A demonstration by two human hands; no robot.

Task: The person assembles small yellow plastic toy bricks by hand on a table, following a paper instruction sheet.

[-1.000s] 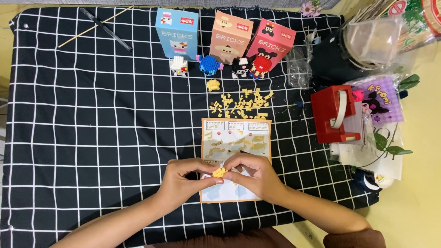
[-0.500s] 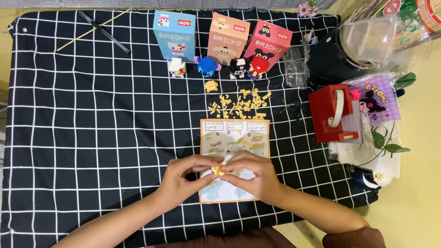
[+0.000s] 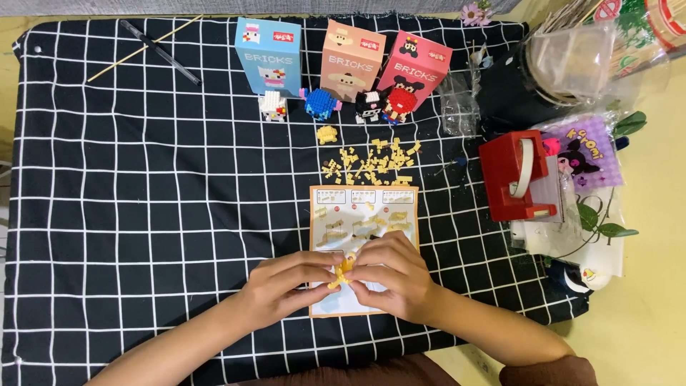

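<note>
Spanning a black cloth with white grid lines (image 3: 143,214), left to right: thin stick (image 3: 136,48) and dark pen (image 3: 161,53) at the far left corner; blue box (image 3: 268,53), tan box (image 3: 351,58), pink box (image 3: 414,68) upright in a row, four small brick figures (image 3: 336,104) just before them; loose yellow bricks (image 3: 371,163); instruction sheet (image 3: 363,236); left hand (image 3: 282,286) and right hand (image 3: 393,275), fingertips pinched together on a small yellow brick piece (image 3: 341,270) held over the sheet's near half; red tape dispenser (image 3: 516,175) at the right edge
</note>
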